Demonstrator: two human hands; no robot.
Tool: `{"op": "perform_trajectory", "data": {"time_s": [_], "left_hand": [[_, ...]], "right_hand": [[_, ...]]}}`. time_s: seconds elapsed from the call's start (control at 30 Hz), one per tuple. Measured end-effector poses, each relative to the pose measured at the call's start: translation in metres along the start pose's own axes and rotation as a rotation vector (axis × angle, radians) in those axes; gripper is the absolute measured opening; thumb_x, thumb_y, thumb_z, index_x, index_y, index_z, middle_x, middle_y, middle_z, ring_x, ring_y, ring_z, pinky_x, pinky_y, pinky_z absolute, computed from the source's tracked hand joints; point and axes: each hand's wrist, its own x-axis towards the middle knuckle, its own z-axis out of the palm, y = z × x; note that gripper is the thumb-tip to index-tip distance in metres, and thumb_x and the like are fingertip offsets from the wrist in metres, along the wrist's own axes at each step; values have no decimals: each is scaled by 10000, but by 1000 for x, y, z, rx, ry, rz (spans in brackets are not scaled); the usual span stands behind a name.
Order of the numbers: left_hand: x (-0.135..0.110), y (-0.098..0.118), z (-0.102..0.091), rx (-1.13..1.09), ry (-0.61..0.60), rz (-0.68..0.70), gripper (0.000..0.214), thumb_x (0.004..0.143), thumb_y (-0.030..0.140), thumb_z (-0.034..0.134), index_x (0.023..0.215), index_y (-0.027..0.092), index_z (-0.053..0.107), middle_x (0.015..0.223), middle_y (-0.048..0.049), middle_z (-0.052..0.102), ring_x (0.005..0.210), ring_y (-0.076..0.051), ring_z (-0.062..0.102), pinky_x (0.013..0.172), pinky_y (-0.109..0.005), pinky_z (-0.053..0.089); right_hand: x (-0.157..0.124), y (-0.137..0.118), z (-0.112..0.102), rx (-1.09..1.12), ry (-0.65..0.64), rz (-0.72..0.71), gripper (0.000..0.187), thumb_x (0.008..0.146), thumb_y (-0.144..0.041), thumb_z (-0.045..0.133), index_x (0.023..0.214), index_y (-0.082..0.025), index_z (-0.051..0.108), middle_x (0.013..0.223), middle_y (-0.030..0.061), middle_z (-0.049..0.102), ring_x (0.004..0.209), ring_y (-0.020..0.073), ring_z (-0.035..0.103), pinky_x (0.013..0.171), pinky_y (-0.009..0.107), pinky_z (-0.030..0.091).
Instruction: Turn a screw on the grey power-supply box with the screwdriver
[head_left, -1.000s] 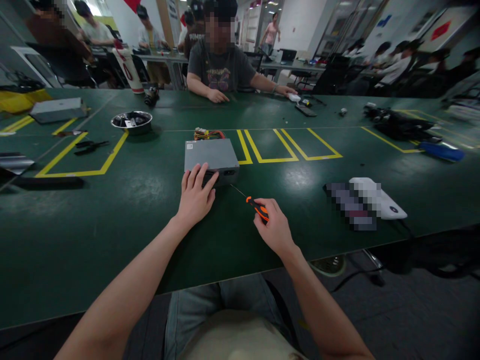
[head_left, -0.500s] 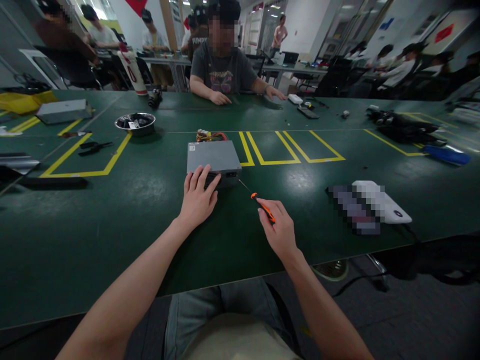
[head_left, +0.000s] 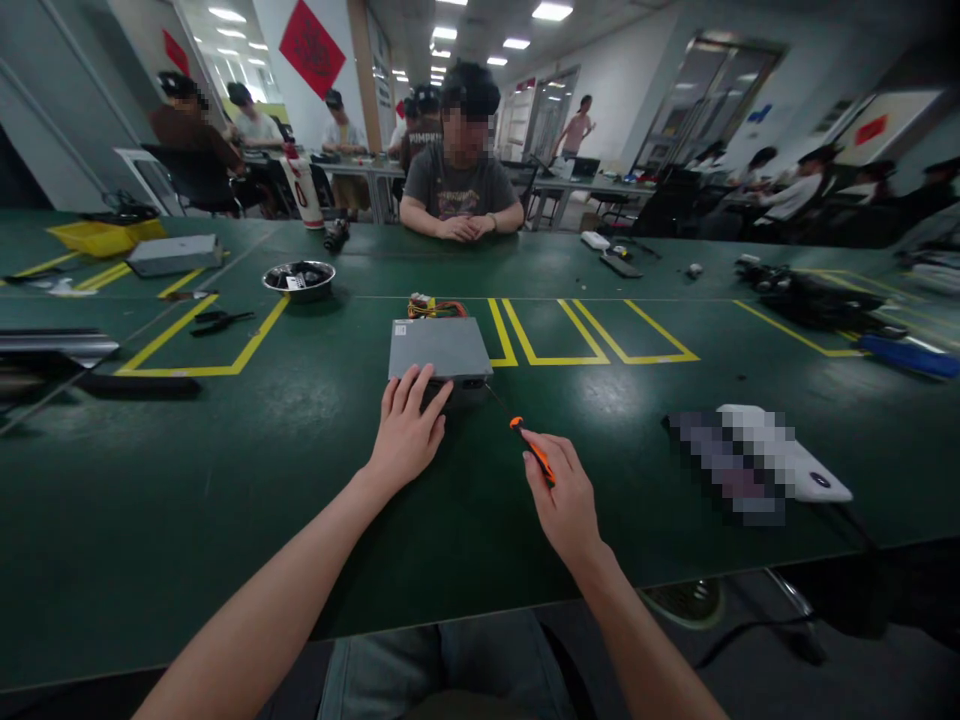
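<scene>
A grey metal computer power supply [head_left: 441, 345] lies on the green table, its bundle of coloured cables [head_left: 435, 307] at the far side. My left hand [head_left: 409, 425] rests on its near edge with the fingers spread. An orange and black screwdriver [head_left: 541, 458] is gripped in my right hand [head_left: 562, 490]. Its thin shaft points up and left, with the tip at the near right corner of the power supply. Whether the tip sits in a screw is too small to tell.
Across the table [head_left: 262, 520] sits a person [head_left: 461, 185] with hands together. A metal bowl [head_left: 298, 281] of small parts stands at the left back. A phone [head_left: 724, 465] and a white device [head_left: 814, 478] lie at the right. Yellow tape [head_left: 570, 361] marks the tabletop.
The camera has tilted up, so the scene sits lower in view. The person opposite has brought both hands together. My hands keep nearly the same places at the power supply.
</scene>
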Motion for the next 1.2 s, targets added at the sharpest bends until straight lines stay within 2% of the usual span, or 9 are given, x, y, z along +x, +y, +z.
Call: {"op": "perform_trajectory", "data": {"time_s": [0.27,0.43,0.7,0.77,0.9,1.07,1.2], "left_hand": [[1,-2,1,17,-2,-4,453,841,241,448,1293,258,422,1426,-78,297,1341,-276,189,1083,-492,189],[0,-3,1,26,-14,-15,455,851,254,435,1304,269,404,1431,-70,290,1340,-273,196,1083,-491,194],[3,-3,2,38,-6,-7,469,863,226,422,1322,304,367,1421,-63,302,1334,-273,209,1077,-487,207],[3,-3,3,39,-4,-6,483,872,221,405,1344,286,329,1414,-66,316,1330,-265,218,1079,-478,210],[4,-6,7,32,16,-13,533,879,240,391,1383,156,240,1391,-105,351,1318,-253,239,1091,-458,212],[5,-10,8,31,18,-17,493,880,234,386,1361,176,294,1378,-92,376,1298,-249,282,1085,-461,223],[6,-10,9,43,22,-28,459,883,219,370,1339,173,338,1377,-77,383,1317,-242,248,1096,-461,187]], "right_hand": [[0,5,3,-31,-8,-24,331,884,-214,381,1203,-273,447,1079,78,509,988,195,535,826,368,484],[0,0,5,-110,-19,-67,353,872,-224,397,1219,-277,433,1060,91,493,914,203,572,733,349,529],[-1,-18,10,-249,-69,-96,352,889,-260,333,1220,-175,416,1037,130,468,823,186,602,646,312,553],[1,-22,9,-279,-94,-79,330,897,-245,318,1193,-148,426,1002,123,492,820,181,606,652,307,549],[8,-22,5,-289,-128,-34,294,906,-248,295,1134,-135,441,945,115,545,773,182,624,614,299,545],[11,-16,8,-282,-193,43,282,906,-275,287,1109,-138,426,893,106,565,665,178,635,498,278,536],[7,-10,13,-268,-181,14,332,902,-318,277,1134,-124,412,1016,156,490,719,186,638,522,276,547]]}}
